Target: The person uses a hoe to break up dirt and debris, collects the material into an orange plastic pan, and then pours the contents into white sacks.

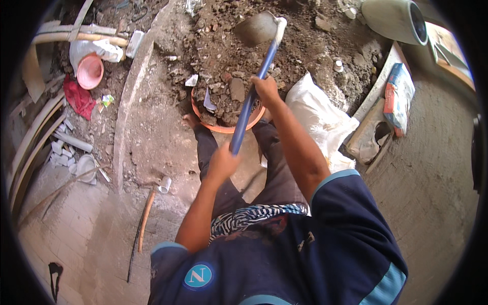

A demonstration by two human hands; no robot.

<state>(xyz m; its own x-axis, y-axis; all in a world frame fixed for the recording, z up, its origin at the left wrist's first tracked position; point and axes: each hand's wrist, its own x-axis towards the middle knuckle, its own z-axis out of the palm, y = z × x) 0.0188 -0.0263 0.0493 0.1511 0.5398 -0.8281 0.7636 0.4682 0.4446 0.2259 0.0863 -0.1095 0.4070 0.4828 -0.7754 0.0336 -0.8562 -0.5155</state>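
Observation:
I hold a hoe with a blue handle (264, 63) in both hands. My left hand (222, 163) is wrapped round the lower end of the handle, near my thighs. Farther up the shaft, my right hand (266, 90) is closed round it. The broad metal hoe blade (255, 29) is over the heap of dark soil and rubble (216, 30) ahead. Between my feet stands an orange basin (222, 129) full of soil, stones and broken pieces, and the handle passes above it. My bare left foot (191, 120) is beside the basin's rim.
White sacks (320, 112) lie right of the basin. Farther right are a blue and orange bag (398, 99) and a pale barrel-like container (394, 20). At left are a pink bowl (90, 72), red cloth (79, 99) and white tile fragments (62, 153). A stick (147, 218) lies near my left side.

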